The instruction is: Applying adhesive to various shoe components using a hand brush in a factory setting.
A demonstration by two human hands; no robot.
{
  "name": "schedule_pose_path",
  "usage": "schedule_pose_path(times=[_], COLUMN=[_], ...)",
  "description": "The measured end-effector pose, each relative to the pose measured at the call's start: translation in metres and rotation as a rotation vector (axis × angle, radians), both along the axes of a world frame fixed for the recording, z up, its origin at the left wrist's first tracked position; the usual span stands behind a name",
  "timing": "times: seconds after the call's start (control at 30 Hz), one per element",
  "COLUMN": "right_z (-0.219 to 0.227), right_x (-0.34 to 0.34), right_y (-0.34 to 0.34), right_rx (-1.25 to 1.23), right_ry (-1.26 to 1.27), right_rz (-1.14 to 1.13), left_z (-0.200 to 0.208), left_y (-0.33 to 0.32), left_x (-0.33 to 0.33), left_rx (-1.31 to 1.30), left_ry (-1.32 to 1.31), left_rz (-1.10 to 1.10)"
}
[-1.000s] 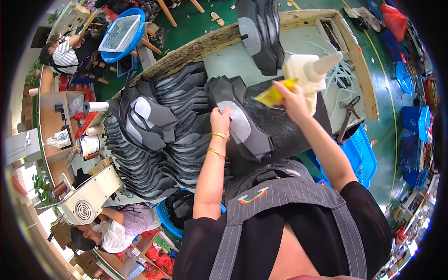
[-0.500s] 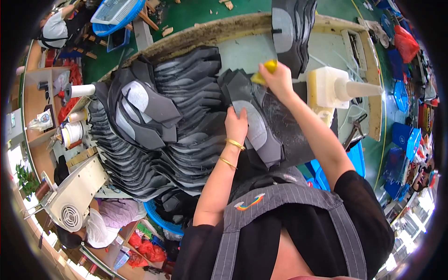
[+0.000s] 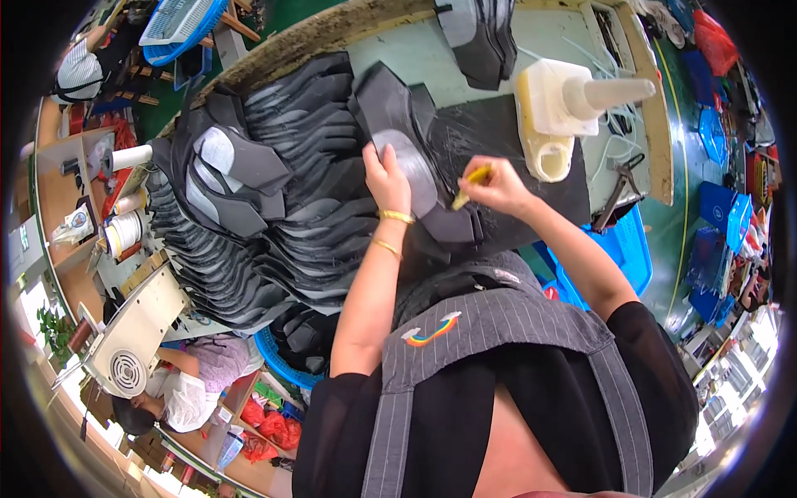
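A dark foam-like panel [image 3: 458, 224] with a grey oval patch lies in front of me, over a black sheet [image 3: 544, 195]. My left hand [image 3: 388, 184], with gold bangles at its wrist, grips the panel's left edge, thumb over the patch. Pinched in my right hand [image 3: 505, 189] is a small yellow sponge-like piece [image 3: 479, 174]. Its lower tip meets the panel's right edge near the close end. Another dark panel shows partly beneath this one. Long overlapping rows of similar panels [image 3: 311, 158] fill the table to the left, with a few loose ones [image 3: 241, 178] on top.
A cream plastic bottle [image 3: 552, 91] with a cone nozzle stands right of the black sheet. More panels [image 3: 481, 41] lie at the far edge. Blue baskets [image 3: 290, 365] sit below the table. At lower left, another person [image 3: 191, 390] is beside a cream machine [image 3: 137, 332].
My right hand has brought the yellow piece from the panel's far end toward me, down its right edge. My left hand remains on the panel. The whole view has shifted slightly.
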State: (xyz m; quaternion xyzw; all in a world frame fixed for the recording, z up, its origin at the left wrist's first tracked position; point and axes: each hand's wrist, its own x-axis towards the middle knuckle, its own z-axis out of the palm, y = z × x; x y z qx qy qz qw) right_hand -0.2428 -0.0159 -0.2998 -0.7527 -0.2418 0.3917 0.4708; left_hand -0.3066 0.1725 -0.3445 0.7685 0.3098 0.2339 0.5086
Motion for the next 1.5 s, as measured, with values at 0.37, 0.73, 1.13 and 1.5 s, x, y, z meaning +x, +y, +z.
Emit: schedule_pose_path(times=[0.37,0.73,1.13,1.5], right_z=[-0.009,0.029,-0.009,0.047], right_x=[-0.032,0.012,-0.017,-0.024], right_y=[-0.052,0.091,0.002,-0.118], right_rx=[0.145,0.181,0.367,0.282], right_ry=[0.048,-0.542,-0.084,-0.024], right_rz=[-0.197,0.043,-0.599,-0.938], left_z=[-0.025,0.015,0.098,0.082], left_y=[0.011,0.048,0.026,0.036], left_x=[0.016,0.009,-0.037,0.226], left_rx=[-0.140,-1.230,-1.054,-0.744], left_ry=[0.156,0.167,0.118,-0.005], left_rz=[-0.001,-0.290,-0.385,-0.549])
